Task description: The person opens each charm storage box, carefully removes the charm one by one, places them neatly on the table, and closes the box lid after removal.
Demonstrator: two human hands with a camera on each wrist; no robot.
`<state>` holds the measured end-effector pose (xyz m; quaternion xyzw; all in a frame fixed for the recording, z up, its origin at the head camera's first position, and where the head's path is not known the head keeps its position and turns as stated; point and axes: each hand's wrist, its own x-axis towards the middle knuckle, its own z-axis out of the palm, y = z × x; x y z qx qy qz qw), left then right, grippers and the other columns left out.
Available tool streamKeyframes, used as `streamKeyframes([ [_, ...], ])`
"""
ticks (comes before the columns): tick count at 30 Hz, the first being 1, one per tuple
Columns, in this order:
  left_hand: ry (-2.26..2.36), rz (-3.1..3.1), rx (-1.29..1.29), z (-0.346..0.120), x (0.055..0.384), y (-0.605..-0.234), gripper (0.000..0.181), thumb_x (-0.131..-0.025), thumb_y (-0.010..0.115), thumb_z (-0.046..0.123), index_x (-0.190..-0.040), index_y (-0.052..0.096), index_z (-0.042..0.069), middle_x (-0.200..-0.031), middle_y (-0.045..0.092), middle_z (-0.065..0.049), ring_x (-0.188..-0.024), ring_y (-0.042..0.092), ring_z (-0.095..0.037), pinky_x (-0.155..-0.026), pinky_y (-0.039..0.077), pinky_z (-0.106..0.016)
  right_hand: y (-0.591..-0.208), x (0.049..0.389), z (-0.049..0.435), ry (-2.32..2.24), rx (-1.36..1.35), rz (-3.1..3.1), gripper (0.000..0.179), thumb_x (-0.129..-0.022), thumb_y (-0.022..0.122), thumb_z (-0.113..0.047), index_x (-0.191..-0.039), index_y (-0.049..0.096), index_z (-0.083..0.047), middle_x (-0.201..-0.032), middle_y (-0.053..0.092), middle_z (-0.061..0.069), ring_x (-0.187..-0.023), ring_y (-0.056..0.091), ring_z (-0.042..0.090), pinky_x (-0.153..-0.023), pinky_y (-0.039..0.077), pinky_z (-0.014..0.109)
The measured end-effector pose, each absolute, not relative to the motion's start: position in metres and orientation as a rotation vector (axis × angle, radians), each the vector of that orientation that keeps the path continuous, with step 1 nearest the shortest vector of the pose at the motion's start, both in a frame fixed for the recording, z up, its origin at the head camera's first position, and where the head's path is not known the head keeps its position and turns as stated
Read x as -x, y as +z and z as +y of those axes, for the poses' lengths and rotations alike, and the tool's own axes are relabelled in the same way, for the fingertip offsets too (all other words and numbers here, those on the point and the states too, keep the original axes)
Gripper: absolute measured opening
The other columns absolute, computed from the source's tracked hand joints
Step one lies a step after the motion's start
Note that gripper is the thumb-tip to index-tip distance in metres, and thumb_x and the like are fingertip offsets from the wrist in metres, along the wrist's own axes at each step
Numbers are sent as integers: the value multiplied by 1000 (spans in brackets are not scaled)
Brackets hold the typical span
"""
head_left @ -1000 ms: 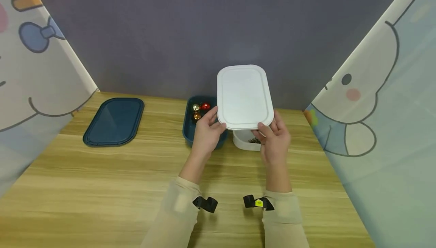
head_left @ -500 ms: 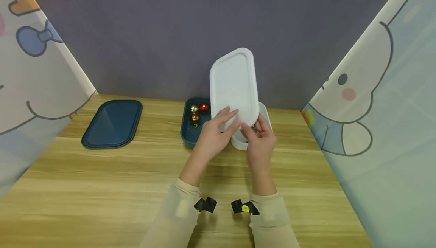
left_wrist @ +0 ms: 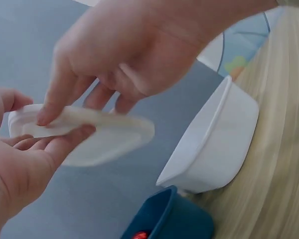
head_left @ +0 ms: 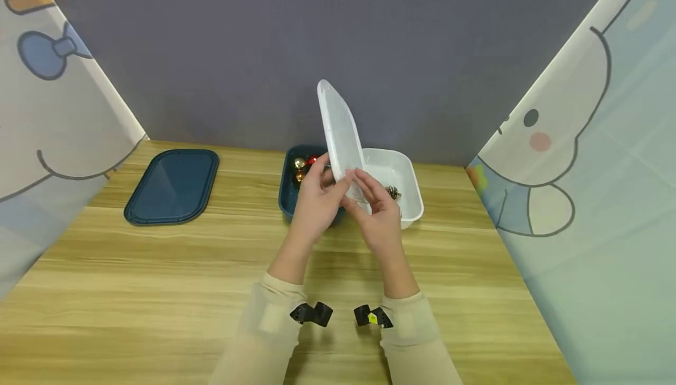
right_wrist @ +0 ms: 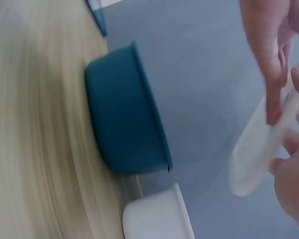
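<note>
A white rectangular lid [head_left: 342, 132] is held up above the two boxes, tilted and turned nearly edge-on. My left hand [head_left: 317, 203] pinches its lower left edge, thumb on the near side and fingers behind. My right hand [head_left: 381, 218] pinches the lower corner, its fingertips close to the left thumb. In the left wrist view the lid [left_wrist: 107, 142] lies between both sets of fingers. Behind my left hand stands a dark blue box [head_left: 287, 200] with shiny gold, red and bronze balls [head_left: 299, 164]. Beside it, a white box [head_left: 416, 197] contains a pine cone [head_left: 392, 192].
A dark blue lid [head_left: 171, 186] lies flat on the wooden table [head_left: 158, 291], left of the boxes. A grey panel [head_left: 253, 56] rises at the back. Cartoon-printed sheets [head_left: 591, 185] flank both sides.
The white lid has turned from facing me to nearly edge-on and shifted left. My right hand has moved left toward the left hand, and more of the white box shows.
</note>
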<state>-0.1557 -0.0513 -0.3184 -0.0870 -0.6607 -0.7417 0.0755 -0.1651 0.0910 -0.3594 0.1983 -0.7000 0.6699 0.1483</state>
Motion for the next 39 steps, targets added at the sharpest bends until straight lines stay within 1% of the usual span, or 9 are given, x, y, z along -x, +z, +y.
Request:
streamKeyframes([
  [6, -2439, -1784, 243, -66, 151, -316, 53, -111, 49, 9, -164, 40, 12, -146, 65, -19, -125, 72, -35, -86, 66, -35, -365, 172, 105, 1591, -524, -2195, 91, -84, 85, -43, -162, 48, -15, -166, 48, 10, -161, 36, 29, -138, 13, 47],
  [9, -2475, -1695, 268, -73, 151, -314, 50, -114, 47, 12, -164, 41, 16, -140, 67, -19, -117, 76, -27, -89, 66, -38, -364, 176, 114, 1562, -420, -2248, 116, -75, 77, -67, -168, 34, -13, -173, 36, 10, -164, 28, 33, -136, 18, 52],
  [11, -2497, -1642, 278, -77, 151, -313, 49, -115, 46, 14, -163, 42, 19, -135, 69, -17, -110, 78, -20, -91, 66, -39, -362, 180, 119, 1594, -384, -2286, 126, -72, 77, -73, -170, 26, -12, -176, 30, 7, -165, 26, 30, -135, 22, 53],
  [15, -2505, -1603, 282, -83, 150, -313, 49, -115, 46, 16, -164, 43, 23, -127, 73, -12, -103, 80, -15, -92, 65, -40, -359, 184, 123, 1780, -436, -2317, 112, -83, 86, -57, -171, 27, -20, -173, 38, 1, -161, 35, 18, -133, 30, 49],
  [19, -2478, -1664, 275, -92, 147, -317, 50, -115, 45, 18, -165, 41, 25, -136, 70, -16, -106, 79, -16, -93, 65, -41, -359, 184, 121, 1898, -556, -2309, 87, -91, 87, -34, -164, 39, -34, -159, 54, -2, -153, 46, 17, -131, 33, 50],
  [21, -2428, -1763, 277, -101, 145, -319, 52, -115, 45, 18, -166, 37, 27, -142, 66, -21, -109, 78, -16, -94, 65, -41, -359, 182, 117, 1909, -582, -2305, 85, -91, 88, -30, -162, 41, -36, -156, 56, -3, -151, 48, 17, -130, 34, 51],
  [26, -2135, -2167, 300, -129, 138, -323, 67, -110, 60, 17, -169, 30, 28, -141, 67, -20, -112, 75, -17, -92, 65, -36, -359, 178, 105, 1890, -592, -2332, 91, -88, 90, -32, -163, 38, -39, -158, 54, -9, -154, 44, 12, -131, 33, 50],
  [31, -1792, -2502, 294, -156, 131, -329, 86, -99, 79, 24, -168, 29, 27, -127, 67, -14, -94, 69, -24, -77, 60, -31, -356, 175, 87, 1812, -635, -2377, 97, -86, 92, -35, -164, 36, -38, -160, 52, -12, -156, 41, 9, -130, 35, 48],
  [39, -1613, -2654, 179, -193, 121, -343, 75, -99, 79, 34, -161, 39, 22, -118, 67, -10, -88, 63, -25, -76, 56, -34, -346, 172, 52, 1636, -699, -2527, 109, -85, 93, -38, -170, 25, -32, -164, 50, -3, -158, 41, 18, -128, 38, 51],
])
